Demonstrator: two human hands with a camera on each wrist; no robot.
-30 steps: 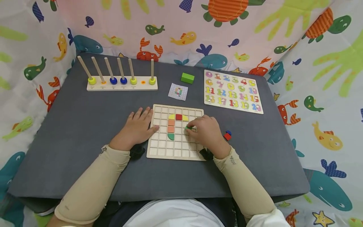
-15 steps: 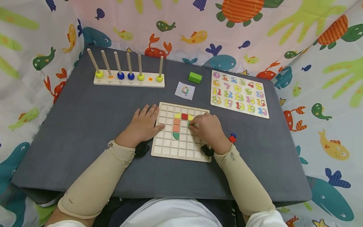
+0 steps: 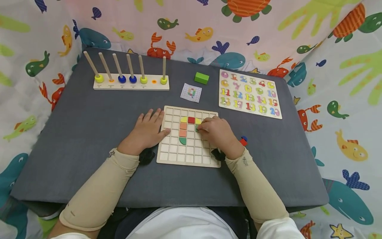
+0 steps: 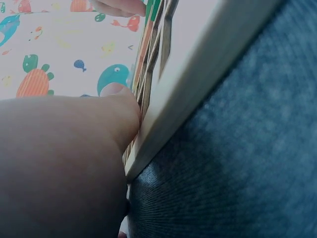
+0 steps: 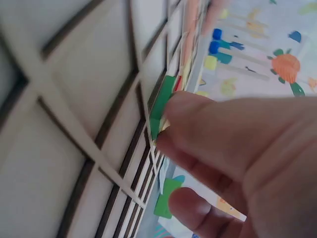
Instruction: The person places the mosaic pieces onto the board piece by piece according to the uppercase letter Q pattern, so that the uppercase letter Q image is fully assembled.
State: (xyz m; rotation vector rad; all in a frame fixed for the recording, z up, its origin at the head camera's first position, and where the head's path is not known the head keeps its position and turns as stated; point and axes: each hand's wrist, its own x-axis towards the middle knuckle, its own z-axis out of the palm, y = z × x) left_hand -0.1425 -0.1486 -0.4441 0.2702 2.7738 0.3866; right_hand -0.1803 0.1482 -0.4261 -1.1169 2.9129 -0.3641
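Note:
My right hand (image 3: 219, 134) pinches a small green tile (image 5: 161, 101) between thumb and finger, close over the wooden grid board (image 3: 181, 148). The fingers partly cover it, just below a yellow tile (image 3: 198, 121). Flat and spread, my left hand (image 3: 144, 132) rests at the board's left edge, its thumb lying over the rim. Set in the grid are another yellow tile (image 3: 183, 119), a red square (image 3: 191, 120), two orange squares (image 3: 182, 133) in a column, and a green quarter-round tile (image 3: 182, 141) beneath them.
Right of the board lie a red piece (image 3: 243, 142) and a blue piece (image 3: 244, 138). Beyond it are a pattern card (image 3: 191, 92), a green block (image 3: 201, 78) and a number board (image 3: 250, 94). A peg stand (image 3: 131, 86) with rings stands at the back left.
My right hand has moved the green tile slightly away from me, up to just below the right yellow tile. The left hand keeps its place on the board. The head view has shifted a little.

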